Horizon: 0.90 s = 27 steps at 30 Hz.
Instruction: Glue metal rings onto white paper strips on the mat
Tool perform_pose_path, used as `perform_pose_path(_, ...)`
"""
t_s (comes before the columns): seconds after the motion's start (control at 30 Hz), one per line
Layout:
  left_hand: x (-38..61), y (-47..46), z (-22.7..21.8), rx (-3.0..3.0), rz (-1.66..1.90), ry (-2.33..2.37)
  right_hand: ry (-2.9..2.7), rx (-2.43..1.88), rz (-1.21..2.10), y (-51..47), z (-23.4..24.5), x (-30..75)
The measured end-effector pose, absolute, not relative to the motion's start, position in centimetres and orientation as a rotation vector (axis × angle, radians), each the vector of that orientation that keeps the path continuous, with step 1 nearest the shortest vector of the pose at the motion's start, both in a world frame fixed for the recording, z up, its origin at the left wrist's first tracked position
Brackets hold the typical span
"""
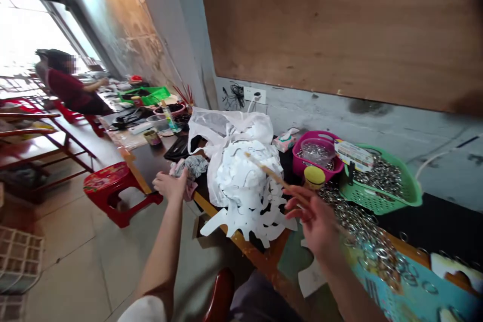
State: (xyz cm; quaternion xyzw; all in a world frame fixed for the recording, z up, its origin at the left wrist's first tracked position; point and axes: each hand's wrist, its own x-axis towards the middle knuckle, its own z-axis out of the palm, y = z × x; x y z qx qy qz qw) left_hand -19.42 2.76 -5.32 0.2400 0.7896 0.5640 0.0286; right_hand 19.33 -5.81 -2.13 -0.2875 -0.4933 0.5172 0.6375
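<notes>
My right hand [315, 216] is closed around a thin wooden stick [273, 175]. The stick's tip lies over a heap of white cut-out pieces [241, 171], which fills a white plastic bag [206, 123] and spills over the table's front edge. Whether the tip touches the pieces I cannot tell. At the edge left of the bag, my left hand [171, 184] is against a crumpled grey and pink cloth [195, 166], its fingers apart and the thumb raised. A yellow cup [314, 176] stands just beyond my right hand.
Metal rings [366, 226] lie loose at right, near a green basket [400, 201] and a pink basket [298, 143] of metal parts. A tissue box [286, 140] stands by the wall. A red stool [107, 181] is at left; farther back, a person [71, 83] sits at a table.
</notes>
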Motion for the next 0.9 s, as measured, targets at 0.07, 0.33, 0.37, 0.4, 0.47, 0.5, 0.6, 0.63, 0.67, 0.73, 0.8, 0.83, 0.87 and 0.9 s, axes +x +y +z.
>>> perform_pose_path(0.07, -22.2, 3.3, -5.9, 0.739, 1.678, 2.297, -1.295, -0.682, 1.188, -5.8, -2.0, 14.3)
perform_pose_path(0.33, -24.7, 3.1, -7.0, 0.763, 1.806, 1.53, -1.819, -0.571, 0.706, -4.4, -3.6, 0.4)
perform_pose_path(0.37, -24.9, 2.9, -6.8, 0.744, 1.811, 1.459, -1.83, -0.565, 0.703, -4.4, -3.8, -0.1)
perform_pose_path(0.4, -25.0, 2.6, -6.6, 0.706, 1.817, 1.379, -1.838, -0.568, 0.707, -4.5, -4.0, -0.5)
perform_pose_path(0.47, -25.0, 1.9, -6.0, 0.598, 1.848, 1.19, -1.851, -0.589, 0.7, -4.6, -4.1, -0.9)
perform_pose_path(0.5, -25.0, 1.7, -5.7, 0.554, 1.878, 1.091, -1.854, -0.603, 0.683, -4.6, -4.2, -1.0)
perform_pose_path(0.6, -24.8, 1.6, -5.0, 0.592, 2.038, 0.936, -1.845, -0.654, 0.606, -4.3, -4.5, -1.4)
perform_pose_path(0.63, -24.8, 1.7, -5.1, 0.644, 2.087, 0.941, -1.845, -0.678, 0.581, -4.1, -4.7, -1.6)
perform_pose_path(0.67, -24.8, 2.0, -5.3, 0.679, 2.106, 0.964, -1.852, -0.707, 0.561, -3.9, -5.1, -1.9)
perform_pose_path(0.73, -25.0, 2.6, -6.4, 0.641, 2.023, 1.069, -1.888, -0.763, 0.53, -3.7, -6.2, -2.4)
perform_pose_path(0.8, -25.2, 3.1, -8.2, 0.512, 1.861, 1.192, -1.935, -0.812, 0.512, -3.7, -7.5, -3.1)
perform_pose_path(0.83, -25.2, 3.3, -9.2, 0.466, 1.811, 1.239, -1.957, -0.832, 0.505, -3.7, -8.1, -3.3)
perform_pose_path(0.87, -25.2, 3.5, -10.1, 0.442, 1.786, 1.272, -1.978, -0.846, 0.497, -3.8, -8.7, -3.6)
perform_pose_path(0.9, -25.2, 3.5, -10.9, 0.433, 1.783, 1.293, -2.0, -0.855, 0.487, -3.8, -9.2, -3.8)
